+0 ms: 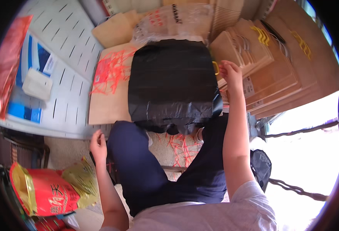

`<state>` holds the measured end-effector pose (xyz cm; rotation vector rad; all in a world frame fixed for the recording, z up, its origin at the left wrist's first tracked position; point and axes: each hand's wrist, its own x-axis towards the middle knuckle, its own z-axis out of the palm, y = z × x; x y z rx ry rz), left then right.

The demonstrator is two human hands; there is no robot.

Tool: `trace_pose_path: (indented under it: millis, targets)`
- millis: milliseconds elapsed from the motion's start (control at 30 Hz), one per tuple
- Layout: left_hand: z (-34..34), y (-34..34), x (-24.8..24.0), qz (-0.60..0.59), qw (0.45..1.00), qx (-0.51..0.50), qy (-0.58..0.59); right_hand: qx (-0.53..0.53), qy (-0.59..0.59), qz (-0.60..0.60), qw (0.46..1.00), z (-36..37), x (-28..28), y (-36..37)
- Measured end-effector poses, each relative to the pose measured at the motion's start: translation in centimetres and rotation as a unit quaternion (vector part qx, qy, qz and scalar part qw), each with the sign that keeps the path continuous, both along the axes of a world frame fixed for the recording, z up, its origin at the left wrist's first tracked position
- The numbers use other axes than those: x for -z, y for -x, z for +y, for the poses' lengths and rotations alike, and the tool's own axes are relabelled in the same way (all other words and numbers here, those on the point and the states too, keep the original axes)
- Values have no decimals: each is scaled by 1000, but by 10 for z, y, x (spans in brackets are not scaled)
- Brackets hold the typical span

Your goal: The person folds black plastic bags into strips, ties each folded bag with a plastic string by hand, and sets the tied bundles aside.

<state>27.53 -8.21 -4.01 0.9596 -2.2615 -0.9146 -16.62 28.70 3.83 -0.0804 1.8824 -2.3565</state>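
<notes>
A black plastic bag [171,77] lies spread over a tan paper bag or sheet [108,106] in front of me, its crumpled lower edge hanging toward my knees. My right hand [231,73] is raised at the black bag's right side, fingers bent and drawn together; what they hold, if anything, is too small to make out. Right by those fingertips a small yellow loop [215,68] sticks out from the black bag's edge. My left hand [99,146] hangs beside my left knee, fingers loosely bent and apart, holding nothing.
Brown paper bags with rope handles [269,69] stand stacked at the right. Clear plastic wrapping [173,23] lies at the back. Red strands [115,69] scatter on the tan paper and floor. A slotted grey panel [71,88] and a red-gold pouch [54,192] are at left.
</notes>
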Motion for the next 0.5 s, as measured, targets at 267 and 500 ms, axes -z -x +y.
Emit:
trace_pose_path:
  millis: [267, 500]
  targets:
    - [30, 156, -45, 67, 982, 174, -23, -71, -249, 81, 962, -7, 52, 10]
    - [34, 188, -5, 15, 979, 136, -154, -81, -340, 116, 930, -29, 48, 2]
